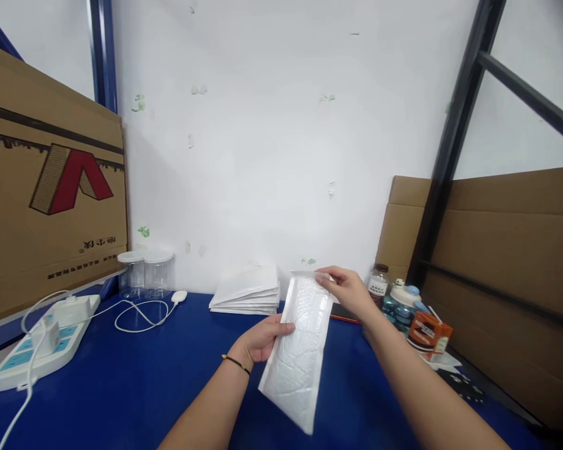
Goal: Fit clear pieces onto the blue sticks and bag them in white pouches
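Observation:
A white padded bubble mailer (296, 359) is held up at a tilt over the blue table, its top end leaning to the right. My left hand (264, 337) grips its left edge, thumb on the front and the other fingers mostly hidden behind. At the top right corner, near the flap, my right hand (344, 287) pinches the mailer between thumb and fingers. Behind, against the wall, lies a stack of similar white mailers (246, 290). Whether anything is inside the held mailer cannot be seen.
On the left are a white power strip (59, 340) with plugs and cables, and two clear lidded jars (158, 275). To the right stand a brown-capped bottle (378, 284), a blue bottle (402, 305) and an orange box (429, 334). Large cardboard (75, 187) flanks the blue table (169, 375).

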{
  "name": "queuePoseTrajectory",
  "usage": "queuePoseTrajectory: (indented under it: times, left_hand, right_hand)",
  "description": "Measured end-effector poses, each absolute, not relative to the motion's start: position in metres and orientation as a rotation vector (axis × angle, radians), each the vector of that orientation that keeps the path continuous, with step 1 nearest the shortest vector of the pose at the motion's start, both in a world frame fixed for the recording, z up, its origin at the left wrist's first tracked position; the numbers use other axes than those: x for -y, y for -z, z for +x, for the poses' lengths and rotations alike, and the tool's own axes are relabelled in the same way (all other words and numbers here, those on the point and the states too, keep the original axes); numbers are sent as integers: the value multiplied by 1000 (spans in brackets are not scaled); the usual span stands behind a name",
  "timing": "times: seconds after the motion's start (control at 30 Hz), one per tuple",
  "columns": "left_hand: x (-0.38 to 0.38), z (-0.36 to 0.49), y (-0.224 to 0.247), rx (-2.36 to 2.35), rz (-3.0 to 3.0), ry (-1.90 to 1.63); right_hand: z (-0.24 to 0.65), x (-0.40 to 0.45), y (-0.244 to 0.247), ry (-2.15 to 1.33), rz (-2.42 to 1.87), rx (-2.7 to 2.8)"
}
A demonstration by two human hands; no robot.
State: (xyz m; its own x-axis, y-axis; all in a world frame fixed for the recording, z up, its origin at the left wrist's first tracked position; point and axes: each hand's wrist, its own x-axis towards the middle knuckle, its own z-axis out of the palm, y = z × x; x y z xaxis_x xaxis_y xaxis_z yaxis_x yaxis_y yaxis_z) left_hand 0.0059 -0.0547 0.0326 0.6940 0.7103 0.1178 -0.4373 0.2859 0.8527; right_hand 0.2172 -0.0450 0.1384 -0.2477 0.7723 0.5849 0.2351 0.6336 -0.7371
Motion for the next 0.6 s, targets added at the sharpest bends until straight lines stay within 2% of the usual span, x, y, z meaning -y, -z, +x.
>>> queuePoseTrajectory:
  times: [0.13, 0.3, 0.6]
  left_hand:
    - [53, 10, -28, -232, 907, -656]
    - [58, 16, -37, -151, 874, -416]
    - [37, -24, -37, -749, 1004, -746]
  right_hand:
    - [239, 55, -134, -740, -609, 2059]
    - [251, 55, -101, -865, -771, 1910]
    - [266, 23, 3, -1021, -1232, 1438]
